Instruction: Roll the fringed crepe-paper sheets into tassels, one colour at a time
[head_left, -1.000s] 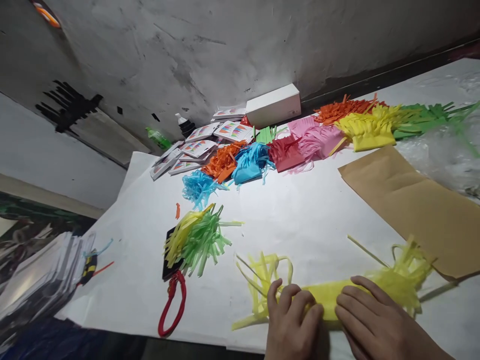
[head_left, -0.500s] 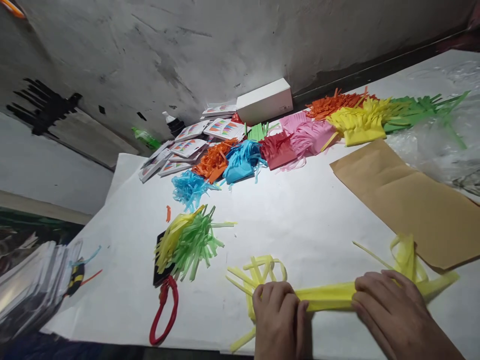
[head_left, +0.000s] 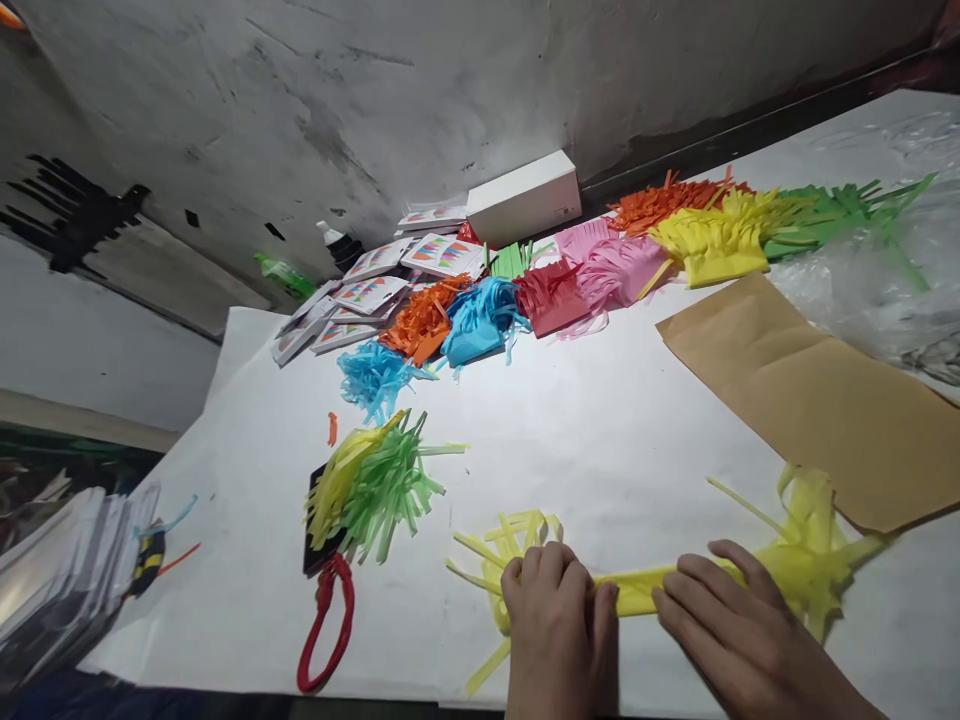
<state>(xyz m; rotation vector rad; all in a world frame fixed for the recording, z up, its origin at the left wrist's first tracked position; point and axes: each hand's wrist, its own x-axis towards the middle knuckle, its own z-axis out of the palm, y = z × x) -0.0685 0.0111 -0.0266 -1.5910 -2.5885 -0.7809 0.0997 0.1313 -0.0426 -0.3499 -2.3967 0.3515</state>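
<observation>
A yellow tissue paper tassel (head_left: 636, 592) with a flattened middle band and loose fringe strips at both ends lies across the near part of the white table. My left hand (head_left: 551, 625) is closed over the band near its left fringe, fingers curled down onto it. Farther right, my right hand (head_left: 739, 625) grips the same band with bent fingers, beside the spread right-hand fringe. Both thumbs are partly hidden, and the paper under my palms cannot be seen. A short stretch of band shows between the hands.
A phone (head_left: 319, 545) with a red strap (head_left: 349, 620) lies left, under yellow and green fringes (head_left: 390, 490). Colourful fringed paper bundles (head_left: 551, 298), card packs (head_left: 371, 295) and a white box (head_left: 525, 198) line the back. Brown paper (head_left: 810, 400) and clear plastic (head_left: 847, 290) lie right.
My right hand has slid left along the band, closer to my left hand. More of the right fringe shows, spread out. My left hand stays on the tassel almost in place.
</observation>
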